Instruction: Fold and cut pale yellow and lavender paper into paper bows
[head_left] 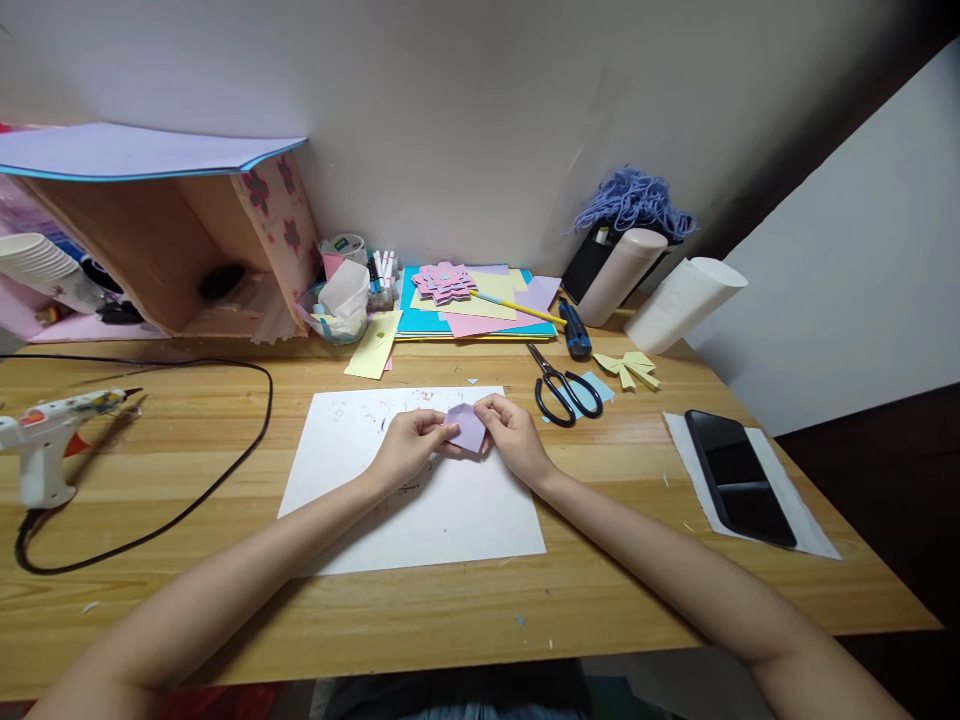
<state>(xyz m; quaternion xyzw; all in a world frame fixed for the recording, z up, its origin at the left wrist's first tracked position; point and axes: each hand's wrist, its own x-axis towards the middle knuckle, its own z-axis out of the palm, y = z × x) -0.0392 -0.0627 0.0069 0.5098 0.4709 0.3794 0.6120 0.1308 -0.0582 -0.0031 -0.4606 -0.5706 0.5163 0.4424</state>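
A small folded piece of light purple paper (466, 430) is held above a white sheet (450, 515) that lies on the wooden table. My left hand (411, 445) pinches its left edge, thumb on top. At its upper right edge, my right hand (512, 436) grips it between thumb and fingers. Small coloured marks dot the white sheet's upper part. Black-handled scissors (556, 385) lie to the right, partly over a light blue paper piece (596, 388).
A glue gun (49, 440) with a looping black cable (247, 455) occupies the left. Coloured papers (420, 320) with a pink paper flower (444, 283) lie at the back. Rightward are a box cutter (575, 330), a yellow paper bow (628, 369) and a phone (739, 475).
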